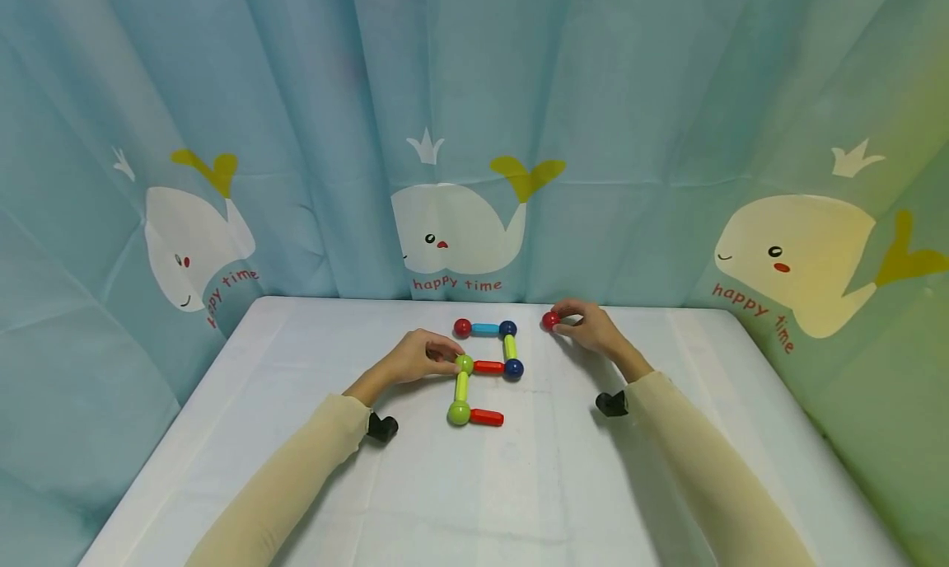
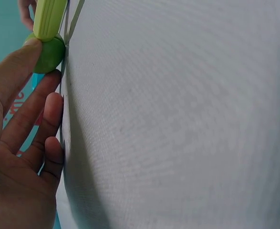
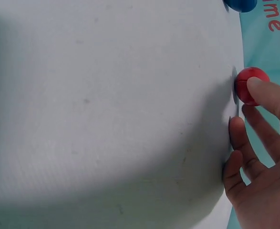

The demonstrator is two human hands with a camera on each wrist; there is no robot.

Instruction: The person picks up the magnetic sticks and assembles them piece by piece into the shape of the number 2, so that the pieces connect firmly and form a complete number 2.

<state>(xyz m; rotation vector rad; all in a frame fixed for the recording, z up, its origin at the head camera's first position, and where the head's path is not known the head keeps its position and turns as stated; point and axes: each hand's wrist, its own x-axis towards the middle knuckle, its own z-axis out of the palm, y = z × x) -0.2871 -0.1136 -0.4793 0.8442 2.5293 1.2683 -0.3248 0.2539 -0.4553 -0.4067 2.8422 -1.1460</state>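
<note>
My left hand (image 1: 421, 357) pinches a lime green ball (image 1: 464, 363) between thumb and fingertips. That ball joins a chain of balls and rods lying on the table. From it a red rod (image 1: 488, 367) runs right to a dark blue ball (image 1: 513, 369). A lime rod (image 1: 461, 387) leads toward me to another green ball (image 1: 459, 412), which carries a second red rod (image 1: 487, 418) with a bare end. Over at the back right, my right hand (image 1: 591, 328) pinches a loose red ball (image 3: 247, 88) with its thumb and forefinger, apart from the chain.
At the chain's far end, a lime rod (image 1: 510, 347) links to a second dark blue ball (image 1: 507, 329), then a light blue rod (image 1: 485, 330) and another red ball (image 1: 463, 328). A whale-print curtain (image 1: 623, 138) hangs behind the white table (image 1: 445, 501).
</note>
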